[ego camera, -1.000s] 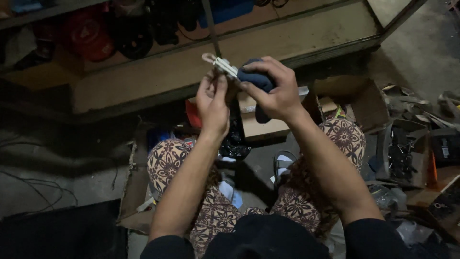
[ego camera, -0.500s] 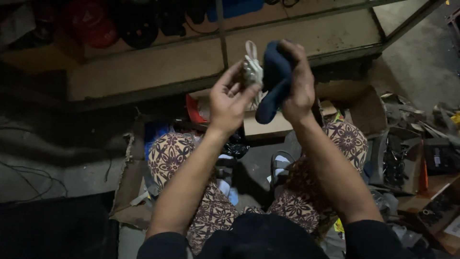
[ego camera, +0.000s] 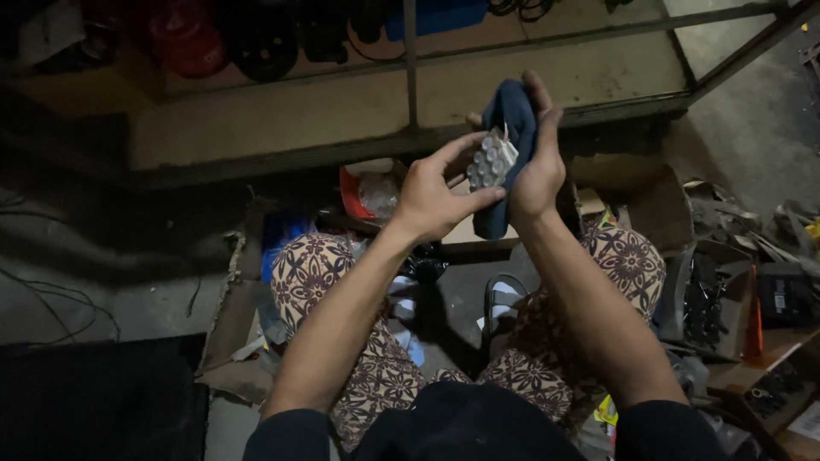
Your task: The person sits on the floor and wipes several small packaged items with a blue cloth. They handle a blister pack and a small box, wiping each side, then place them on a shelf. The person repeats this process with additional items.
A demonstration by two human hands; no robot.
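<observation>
Now both hands closed: left hand [ego camera: 431,198] grips pale studded part [ego camera: 490,160], right hand [ego camera: 536,171] w/ dark blue cloth [ego camera: 511,119].

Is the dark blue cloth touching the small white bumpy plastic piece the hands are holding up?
Touching. In the head view the dark blue cloth, gripped by the right hand, is pressed against the white bumpy plastic piece that the left hand pinches; no gap shows.

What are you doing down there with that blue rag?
A person sits on the floor with both hands raised. The left hand holds a small pale part with rows of round bumps. The right hand presses a dark blue cloth against it. Open cardboard boxes and clutter lie around the patterned trouser legs, with a low metal-framed shelf beyond.
</observation>
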